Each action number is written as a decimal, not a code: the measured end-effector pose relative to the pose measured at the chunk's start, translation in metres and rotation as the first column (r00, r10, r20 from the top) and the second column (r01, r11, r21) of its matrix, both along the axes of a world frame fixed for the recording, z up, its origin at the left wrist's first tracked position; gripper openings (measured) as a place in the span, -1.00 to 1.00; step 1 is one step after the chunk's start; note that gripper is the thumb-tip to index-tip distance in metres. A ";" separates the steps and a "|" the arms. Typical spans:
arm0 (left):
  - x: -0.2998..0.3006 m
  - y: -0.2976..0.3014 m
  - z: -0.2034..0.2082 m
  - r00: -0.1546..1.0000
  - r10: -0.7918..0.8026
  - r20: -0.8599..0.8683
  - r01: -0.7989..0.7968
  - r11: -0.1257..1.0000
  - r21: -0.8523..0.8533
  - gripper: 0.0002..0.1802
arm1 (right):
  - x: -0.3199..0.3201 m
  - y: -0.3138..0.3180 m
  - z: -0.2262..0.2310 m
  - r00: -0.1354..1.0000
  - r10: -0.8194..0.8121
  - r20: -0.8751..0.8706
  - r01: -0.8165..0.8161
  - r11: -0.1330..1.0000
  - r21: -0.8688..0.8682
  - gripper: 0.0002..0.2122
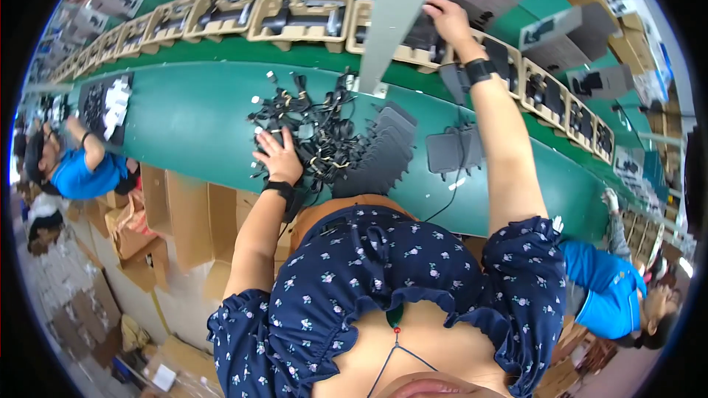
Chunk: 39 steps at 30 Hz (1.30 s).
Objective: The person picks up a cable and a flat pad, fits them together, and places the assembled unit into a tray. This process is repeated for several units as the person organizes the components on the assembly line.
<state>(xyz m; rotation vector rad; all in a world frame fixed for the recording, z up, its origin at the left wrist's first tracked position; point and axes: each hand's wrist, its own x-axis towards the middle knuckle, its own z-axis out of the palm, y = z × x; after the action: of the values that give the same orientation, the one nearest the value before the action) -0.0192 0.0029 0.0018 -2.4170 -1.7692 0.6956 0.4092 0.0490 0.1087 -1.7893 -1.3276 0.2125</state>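
My left hand [280, 158] lies with fingers spread on the left edge of a heap of bundled black cables [321, 129]. Farther off, my right hand [450, 22] reaches over a moulded tan tray [417, 59] holding black parts. Its fingers are curled together, and what they grip, if anything, is too hard to make out. A fanned stack of dark grey flat plates [380, 151] sits right of the cables. Another dark grey plate [445, 153] lies below my right forearm with a thin black cable across it. Both my wrists wear black bands.
A row of tan trays [302, 26] runs along the far side of the green table [184, 114]. A grey metal post [398, 15] rises beside my right hand. Cardboard boxes [192, 217] stand at the left below the table. Co-workers in blue shirts [92, 169] are at both sides.
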 end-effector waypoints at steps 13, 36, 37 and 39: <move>-0.002 -0.009 0.005 0.999 0.021 0.030 -0.020 0.999 -0.042 -0.21 | -0.052 -0.047 -0.082 0.818 -0.219 0.533 0.239 0.970 0.032 -0.68; 0.039 0.072 0.010 0.808 -0.217 0.547 0.162 0.976 0.147 -0.70 | -0.182 -0.182 -0.068 0.938 0.343 -0.056 -0.347 0.910 -0.228 -0.90; 0.044 0.070 0.020 0.863 -0.252 0.438 0.214 0.967 0.135 -0.71 | -0.179 -0.186 -0.068 0.935 0.346 -0.082 -0.355 0.905 -0.235 -0.90; 0.043 0.073 0.018 0.897 -0.285 0.337 0.239 0.956 0.172 -0.72 | -0.178 -0.183 -0.070 0.922 0.347 -0.173 -0.380 0.899 -0.219 -0.89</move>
<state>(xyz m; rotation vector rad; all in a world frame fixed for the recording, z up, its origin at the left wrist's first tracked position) 0.0235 0.0759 0.0201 -2.7514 -1.4801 0.1128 0.2309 -0.1345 0.0385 -1.6770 -1.5885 0.7194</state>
